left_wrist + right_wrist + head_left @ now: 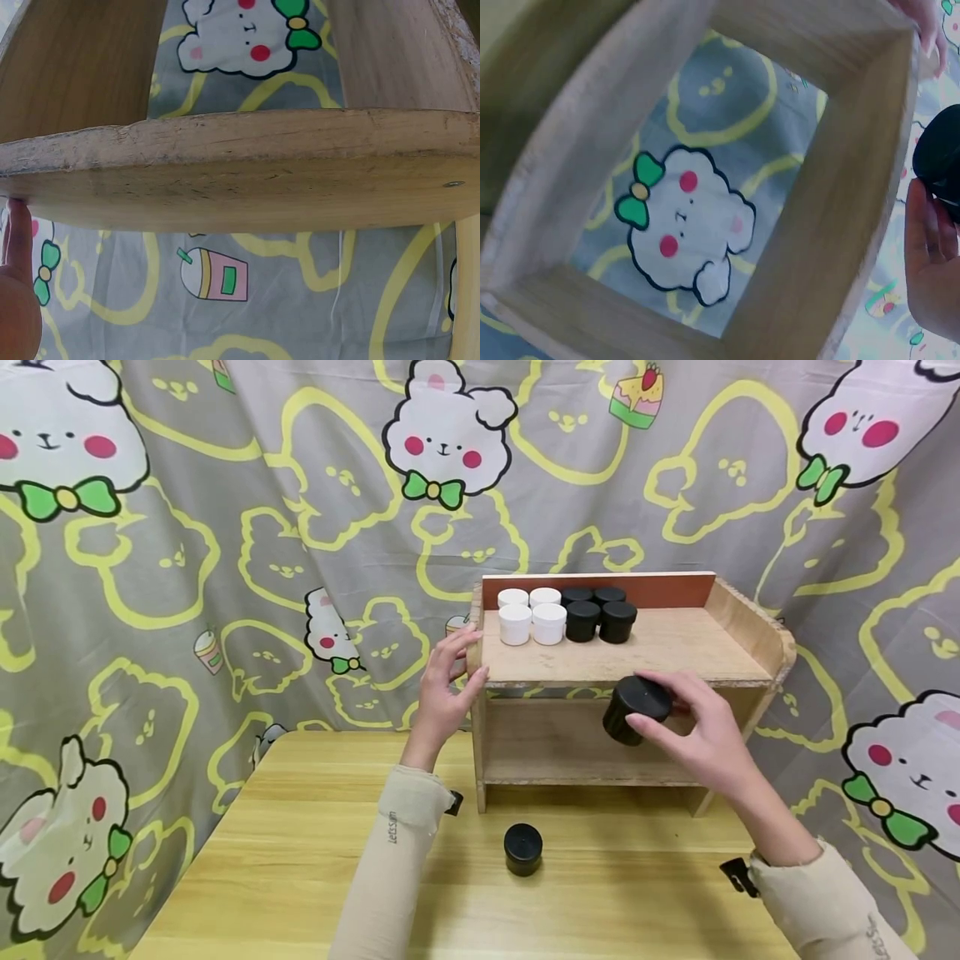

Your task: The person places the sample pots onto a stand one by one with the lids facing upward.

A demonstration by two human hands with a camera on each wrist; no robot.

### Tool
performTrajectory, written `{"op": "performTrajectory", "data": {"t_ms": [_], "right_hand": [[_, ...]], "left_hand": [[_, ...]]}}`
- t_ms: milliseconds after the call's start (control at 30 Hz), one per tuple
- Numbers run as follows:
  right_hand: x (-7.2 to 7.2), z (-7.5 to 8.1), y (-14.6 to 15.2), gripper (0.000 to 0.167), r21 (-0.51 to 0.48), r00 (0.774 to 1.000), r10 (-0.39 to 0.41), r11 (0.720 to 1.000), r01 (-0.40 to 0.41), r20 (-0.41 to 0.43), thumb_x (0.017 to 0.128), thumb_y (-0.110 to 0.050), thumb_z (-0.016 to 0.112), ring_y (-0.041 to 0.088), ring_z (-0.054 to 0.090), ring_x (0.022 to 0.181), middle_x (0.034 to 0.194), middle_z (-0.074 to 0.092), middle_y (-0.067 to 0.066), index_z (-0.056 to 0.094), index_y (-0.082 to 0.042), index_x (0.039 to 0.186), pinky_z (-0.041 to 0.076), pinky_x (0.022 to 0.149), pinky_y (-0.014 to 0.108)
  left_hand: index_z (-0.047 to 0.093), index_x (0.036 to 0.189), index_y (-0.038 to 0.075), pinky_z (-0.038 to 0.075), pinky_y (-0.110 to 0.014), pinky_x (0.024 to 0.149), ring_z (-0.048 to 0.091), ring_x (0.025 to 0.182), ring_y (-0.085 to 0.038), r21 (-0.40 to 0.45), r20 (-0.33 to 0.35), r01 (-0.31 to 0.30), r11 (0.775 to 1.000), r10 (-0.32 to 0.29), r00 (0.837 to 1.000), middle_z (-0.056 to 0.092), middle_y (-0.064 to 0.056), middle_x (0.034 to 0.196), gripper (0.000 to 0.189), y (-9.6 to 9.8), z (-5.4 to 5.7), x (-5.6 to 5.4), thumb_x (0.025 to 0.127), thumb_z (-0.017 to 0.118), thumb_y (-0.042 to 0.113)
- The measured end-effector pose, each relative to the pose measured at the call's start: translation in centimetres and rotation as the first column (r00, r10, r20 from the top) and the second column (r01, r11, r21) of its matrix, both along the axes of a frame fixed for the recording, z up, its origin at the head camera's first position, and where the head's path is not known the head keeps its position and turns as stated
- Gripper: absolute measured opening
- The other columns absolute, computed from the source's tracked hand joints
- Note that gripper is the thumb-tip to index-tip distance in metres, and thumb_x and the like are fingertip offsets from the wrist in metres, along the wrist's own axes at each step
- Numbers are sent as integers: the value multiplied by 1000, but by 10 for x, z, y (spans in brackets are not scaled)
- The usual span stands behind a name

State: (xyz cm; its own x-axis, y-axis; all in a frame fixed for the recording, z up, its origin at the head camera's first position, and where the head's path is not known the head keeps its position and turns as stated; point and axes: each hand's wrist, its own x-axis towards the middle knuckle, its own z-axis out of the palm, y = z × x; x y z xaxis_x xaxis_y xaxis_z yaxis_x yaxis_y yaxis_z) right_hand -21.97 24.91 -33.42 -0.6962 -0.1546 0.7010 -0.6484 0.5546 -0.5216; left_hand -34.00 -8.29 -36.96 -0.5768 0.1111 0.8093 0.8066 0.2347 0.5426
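Note:
My right hand (701,727) grips a black lidded jar (637,708) between thumb and fingers, in front of the wooden shelf's top board (675,647). In the right wrist view that jar (939,154) shows at the right edge, partly cut off. At the shelf's left side panel my left hand (444,689) rests with fingers spread on its edge. On the top board stand white jars (515,624) in two rows at the left, and black jars (618,622) in two rows beside them. Another black jar (522,849) stands upright on the table before the shelf.
The shelf has a raised back board (600,583), a right side panel (753,627) and a lower board (585,756). It stands on a wood-grain table (300,852). A grey patterned curtain (247,527) hangs behind and at both sides.

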Motion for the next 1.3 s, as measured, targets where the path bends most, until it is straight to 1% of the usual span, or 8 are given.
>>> {"op": "performTrajectory", "data": {"t_ms": [133,400,633,767,900,1100,1200,1300], "right_hand": [[-8,13,8,56,-39,999,-45,998,45,0,82,1,82,1,58,93,110,61,-12,68,-9,136,49,79,2],[-26,40,36,50,-99,973,-231,968,232,22,87,-11,82,-2,52,93,103,55,-19,69,-10,135,46,73,0],[-39,52,47,51,-83,955,-293,952,295,36,89,-21,82,-4,53,92,102,53,-22,68,-9,136,45,73,-2],[-48,55,50,55,-36,938,-341,938,344,68,90,-33,81,-6,51,90,106,51,-15,66,-13,139,42,74,-1],[-62,58,52,60,4,919,-378,925,380,112,92,-42,77,-6,48,89,112,53,1,62,-15,144,40,76,6],[-87,66,51,63,42,901,-415,910,413,127,93,-47,74,13,48,98,123,55,18,61,-14,145,36,78,26],[-98,69,49,65,42,898,-414,910,412,149,94,-48,72,25,50,104,127,55,21,60,-12,146,37,80,27],[-108,70,46,67,25,893,-417,908,419,168,94,-49,70,28,52,107,131,56,22,58,-11,148,38,81,23]], "left_hand": [[58,140,3,58,-53,100,59,125,-40,5,3,1,1000,-1,1000,47,-16,156,48,1,0,1,93,70,-1],[59,143,13,59,-43,102,60,126,-30,-16,0,9,1000,-9,1000,47,-4,158,47,1,1,4,98,70,10],[59,143,14,58,-39,102,60,127,-28,-22,-6,15,1000,-15,1000,47,-2,158,47,1,1,2,98,70,11],[59,142,14,59,-40,102,59,127,-29,-14,-9,13,1000,-13,1000,47,-2,158,47,1,2,2,97,71,9],[60,140,10,59,-45,101,59,127,-32,1,-5,9,1000,-9,1000,48,-7,157,48,0,1,2,94,72,5],[60,140,12,60,-45,99,59,126,-31,6,-14,11,1000,-11,1000,48,-6,156,48,-1,1,1,95,72,5],[60,140,14,60,-42,99,60,125,-28,6,-21,16,1000,-16,1000,49,-4,156,47,-2,1,-1,95,72,7],[60,141,14,60,-41,100,60,125,-29,2,-18,27,1000,-27,999,49,-3,156,47,-4,0,-2,96,71,8]]}}
